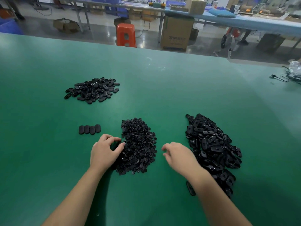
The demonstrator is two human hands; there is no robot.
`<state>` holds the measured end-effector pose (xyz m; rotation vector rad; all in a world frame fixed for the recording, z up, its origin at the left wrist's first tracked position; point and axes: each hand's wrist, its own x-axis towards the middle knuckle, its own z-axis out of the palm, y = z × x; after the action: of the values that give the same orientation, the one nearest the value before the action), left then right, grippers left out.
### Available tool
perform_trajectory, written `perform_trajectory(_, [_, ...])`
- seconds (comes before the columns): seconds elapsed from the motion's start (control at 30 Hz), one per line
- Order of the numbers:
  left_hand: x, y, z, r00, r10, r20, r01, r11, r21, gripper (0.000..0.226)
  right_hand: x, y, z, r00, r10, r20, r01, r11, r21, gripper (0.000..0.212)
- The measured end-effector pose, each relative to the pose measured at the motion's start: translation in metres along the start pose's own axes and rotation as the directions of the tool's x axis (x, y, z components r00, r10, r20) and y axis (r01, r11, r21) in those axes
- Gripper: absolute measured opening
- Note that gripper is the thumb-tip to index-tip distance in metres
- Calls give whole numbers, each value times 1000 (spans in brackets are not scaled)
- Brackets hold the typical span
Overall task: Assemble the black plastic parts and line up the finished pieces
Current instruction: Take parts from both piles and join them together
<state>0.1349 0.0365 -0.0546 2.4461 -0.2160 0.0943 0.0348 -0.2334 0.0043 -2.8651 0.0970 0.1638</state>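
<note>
A heap of small round black parts (pixel 140 145) lies in the middle of the green table (pixel 162 88). A larger heap of oblong black shells (pixel 211 149) lies to its right. A short row of finished black pieces (pixel 89 129) stands side by side left of the middle heap. Farther back on the left is another pile of black oblong pieces (pixel 92 90). My left hand (pixel 104 152) is at the left edge of the middle heap, fingers and thumb curled round a black piece. My right hand (pixel 177 154) hovers between the two near heaps, blurred, fingers loosely curled, holding nothing I can see.
One stray oblong shell (pixel 190 188) lies by my right forearm. Black cables and a plastic bag (pixel 291 74) sit at the table's far right edge. Beyond the table are a red stool (pixel 126 35), cardboard boxes (pixel 176 32) and other workbenches.
</note>
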Motion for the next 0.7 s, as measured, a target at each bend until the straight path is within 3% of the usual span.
perform_trajectory(0.17, [1, 0, -1, 1000, 13, 17, -13, 1000, 1, 20, 6, 38, -30, 983, 157, 99, -124, 952, -279, 32])
perform_trajectory(0.27, [1, 0, -2, 1000, 15, 19, -16, 1000, 13, 18, 11, 48, -34, 960, 196, 202, -107, 919, -380, 32])
perform_trajectory(0.47, [0, 0, -2, 1000, 8, 2, -8, 1000, -3, 6, 15, 52, -33, 962, 186, 198, -85, 898, -433, 28])
perform_trajectory(0.7, [1, 3, -5, 1000, -12, -16, 10, 995, -102, 4, 16, 59, -38, 956, 213, 203, -134, 929, -345, 31])
